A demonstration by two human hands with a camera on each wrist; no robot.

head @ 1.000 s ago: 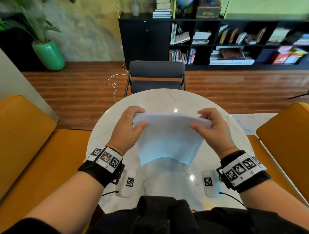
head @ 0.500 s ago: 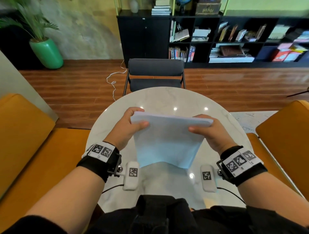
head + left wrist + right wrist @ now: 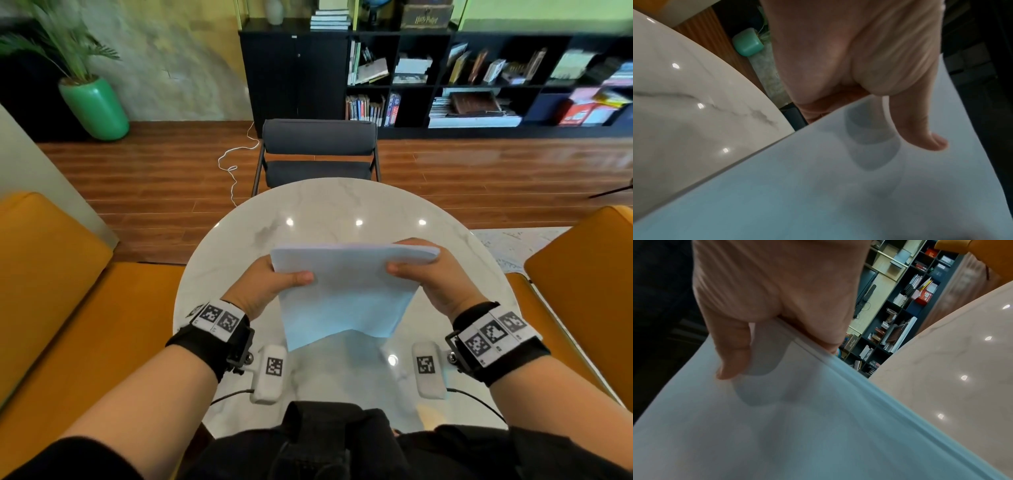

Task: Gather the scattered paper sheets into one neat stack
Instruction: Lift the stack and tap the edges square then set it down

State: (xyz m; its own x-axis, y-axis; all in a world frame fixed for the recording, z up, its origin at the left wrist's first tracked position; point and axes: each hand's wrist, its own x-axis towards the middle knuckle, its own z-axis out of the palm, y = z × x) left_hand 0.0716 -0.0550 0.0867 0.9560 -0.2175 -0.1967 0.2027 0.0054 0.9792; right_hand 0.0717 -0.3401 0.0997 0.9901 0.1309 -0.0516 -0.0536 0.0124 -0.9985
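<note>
A stack of white paper sheets (image 3: 346, 294) is held up on edge over the round marble table (image 3: 325, 209), its lower edge near the tabletop. My left hand (image 3: 270, 284) pinches the stack's left side, thumb on the near face and fingers behind. My right hand (image 3: 428, 274) pinches the right side the same way. In the left wrist view the thumb (image 3: 920, 129) lies on the paper sheets (image 3: 818, 186). In the right wrist view the thumb (image 3: 731, 353) presses the paper sheets (image 3: 797, 426), whose layered edge shows.
A dark chair (image 3: 318, 150) stands at the table's far side. Orange seats (image 3: 51, 274) flank the table left and right. A black bookshelf (image 3: 445, 75) lines the back wall, a green plant pot (image 3: 94, 108) at far left.
The stack has stayed in both hands and sits a little lower and nearer to me. Both thumbs have shifted on the near face.
</note>
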